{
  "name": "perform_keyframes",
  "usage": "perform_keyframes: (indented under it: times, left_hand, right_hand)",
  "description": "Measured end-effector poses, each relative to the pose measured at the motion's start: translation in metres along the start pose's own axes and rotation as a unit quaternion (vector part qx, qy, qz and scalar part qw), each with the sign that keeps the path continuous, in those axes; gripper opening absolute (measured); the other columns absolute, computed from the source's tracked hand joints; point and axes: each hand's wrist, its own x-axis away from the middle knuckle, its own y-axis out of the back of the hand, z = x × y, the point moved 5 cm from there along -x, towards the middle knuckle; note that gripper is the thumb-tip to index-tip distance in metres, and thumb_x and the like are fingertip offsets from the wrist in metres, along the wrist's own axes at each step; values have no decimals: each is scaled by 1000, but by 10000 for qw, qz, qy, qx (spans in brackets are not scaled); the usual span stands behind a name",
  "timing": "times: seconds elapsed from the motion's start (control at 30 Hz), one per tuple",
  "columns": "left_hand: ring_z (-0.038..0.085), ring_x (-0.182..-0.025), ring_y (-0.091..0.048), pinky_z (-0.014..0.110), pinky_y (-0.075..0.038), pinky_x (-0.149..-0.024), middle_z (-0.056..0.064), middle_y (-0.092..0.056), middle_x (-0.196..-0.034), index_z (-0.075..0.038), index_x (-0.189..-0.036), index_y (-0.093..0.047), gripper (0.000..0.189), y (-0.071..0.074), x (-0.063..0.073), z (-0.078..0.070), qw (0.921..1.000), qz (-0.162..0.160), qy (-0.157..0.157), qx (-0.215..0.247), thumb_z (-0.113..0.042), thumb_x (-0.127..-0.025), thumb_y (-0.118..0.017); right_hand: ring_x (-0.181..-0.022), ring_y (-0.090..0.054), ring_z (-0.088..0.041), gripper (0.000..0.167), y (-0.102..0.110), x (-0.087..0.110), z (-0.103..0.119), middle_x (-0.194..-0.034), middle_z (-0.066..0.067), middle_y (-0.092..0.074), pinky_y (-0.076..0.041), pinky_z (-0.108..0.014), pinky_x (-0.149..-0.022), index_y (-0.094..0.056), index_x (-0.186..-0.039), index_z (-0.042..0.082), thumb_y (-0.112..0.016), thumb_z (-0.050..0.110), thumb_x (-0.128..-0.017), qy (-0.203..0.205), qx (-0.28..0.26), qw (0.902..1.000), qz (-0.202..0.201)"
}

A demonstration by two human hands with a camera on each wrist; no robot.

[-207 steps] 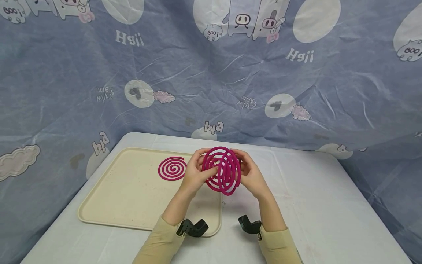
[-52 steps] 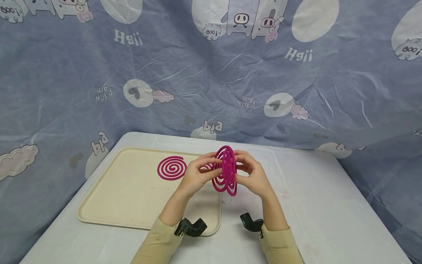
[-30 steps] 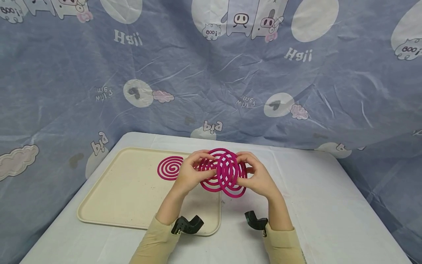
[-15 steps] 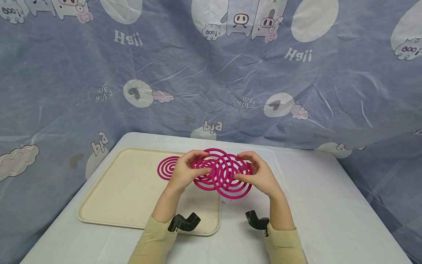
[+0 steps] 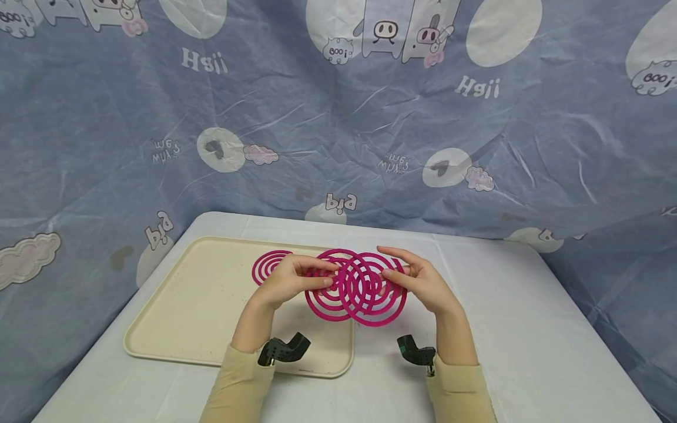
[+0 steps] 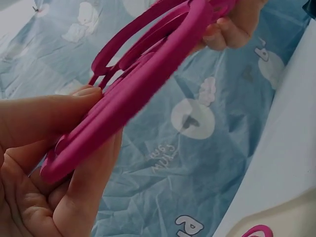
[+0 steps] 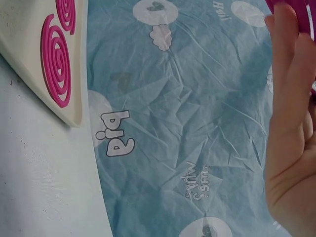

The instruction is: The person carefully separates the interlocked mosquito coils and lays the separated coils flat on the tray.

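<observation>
Two magenta mosquito coils, a left one point(image 5: 331, 319) and a right one point(image 5: 374, 324), overlap and appear interlaced in the air over the tray's right edge. My left hand point(image 5: 282, 283) pinches the left coil's side between thumb and fingers; its wrist view shows that coil point(image 6: 143, 96) nearly edge-on. At the right coil's outer side is my right hand point(image 5: 427, 286), thumb in front and fingers behind, the index finger stretched out above. In the right wrist view the hand point(image 7: 294, 128) mostly hides what it holds.
A cream tray point(image 5: 185, 305) lies on the white-covered table point(image 5: 518, 329). Near its back edge rests a magenta coil point(image 5: 262, 264), partly behind my left hand; the right wrist view shows another coil point(image 7: 57, 71) on the tray. A patterned blue cloth point(image 5: 338, 117) hangs behind.
The two held coils, earlier almost stacked and turned edge-on, are now spread side by side with a smaller overlap. My hands have moved apart, the left hand leftward, and the coils sit slightly lower.
</observation>
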Motion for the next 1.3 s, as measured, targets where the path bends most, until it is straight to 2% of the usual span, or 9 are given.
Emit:
perform_keyframes:
  times: [0.1, 0.33, 0.53, 0.7, 0.8, 0.93, 1.1, 1.23, 1.3]
  left_hand:
    - [14, -74, -57, 20, -48, -61, 6, -67, -92, 4, -111, -67, 31, 1, 0, 1, 10000, -41, 71, 1, -1, -81, -71]
    - [14, -80, -63, 23, -54, -69, 13, -67, -99, 2, -116, -65, 34, -2, -3, 0, 9993, -265, 119, 242, -2, -83, -69]
    - [14, -79, -63, 25, -54, -70, 9, -67, -99, 1, -115, -66, 33, -1, -4, 3, 9957, -795, 228, 407, -5, -83, -70]
    - [12, -80, -64, 24, -54, -72, 14, -66, -106, -1, -115, -66, 33, -3, -6, 2, 9894, -1277, 347, 590, -5, -82, -71]
    - [11, -79, -65, 23, -54, -72, 15, -67, -104, 0, -114, -66, 32, -5, -7, 1, 9853, -1518, 259, 736, -3, -83, -70]
    - [9, -77, -65, 22, -54, -70, 15, -68, -101, 2, -112, -67, 30, -7, -7, 0, 9784, -1860, -8, 907, -1, -82, -70]
    - [10, -79, -66, 23, -54, -73, 19, -66, -105, 1, -111, -68, 30, -11, -8, -2, 9671, -2351, -289, 925, 0, -81, -70]
    - [10, -82, -66, 26, -54, -76, 18, -66, -107, -1, -111, -68, 30, -15, -7, -2, 9584, -2654, -274, 1013, -2, -81, -71]
    - [11, -83, -65, 26, -53, -77, 16, -67, -107, -2, -112, -68, 30, -15, -7, -2, 9604, -2576, -255, 1035, -3, -82, -71]
  right_hand:
    - [-68, -68, -21, 44, 0, 0, 0, -79, -11, -70, -56, -32, -68, -48, -132, -4, -61, 6, -91, -48, 131, 9999, -10]
    - [-76, -69, -21, 41, 2, -3, 1, -87, -4, -71, -55, -32, -72, -51, -129, -6, -60, 7, -91, -5, -42, 9983, -586]
    - [-79, -69, -17, 42, -1, -4, 3, -89, -1, -71, -55, -32, -73, -51, -129, -7, -61, 7, -91, 201, -398, 9939, -1008]
    - [-78, -69, -17, 43, -2, -5, 5, -90, -1, -71, -55, -32, -70, -49, -129, -9, -61, 6, -91, 293, -559, 9876, -1437]
    - [-72, -69, -15, 42, -2, -5, 6, -89, -1, -71, -55, -30, -68, -50, -129, -8, -61, 6, -91, 376, -634, 9821, -1734]
    - [-65, -67, -13, 41, -3, -5, 9, -89, 0, -70, -55, -27, -64, -52, -128, -7, -61, 6, -90, 498, -670, 9729, -2156]
    - [-57, -64, -13, 38, -4, -5, 10, -83, -2, -71, -55, -25, -60, -56, -126, -5, -62, 4, -89, 664, -929, 9562, -2697]
    - [-68, -69, -14, 38, -5, -4, 11, -85, -1, -72, -55, -27, -64, -57, -125, -3, -63, 7, -89, 667, -1047, 9473, -2953]
    - [-75, -69, -15, 39, -4, -4, 11, -88, -1, -72, -55, -28, -67, -56, -126, -1, -63, 10, -89, 611, -1002, 9500, -2892]
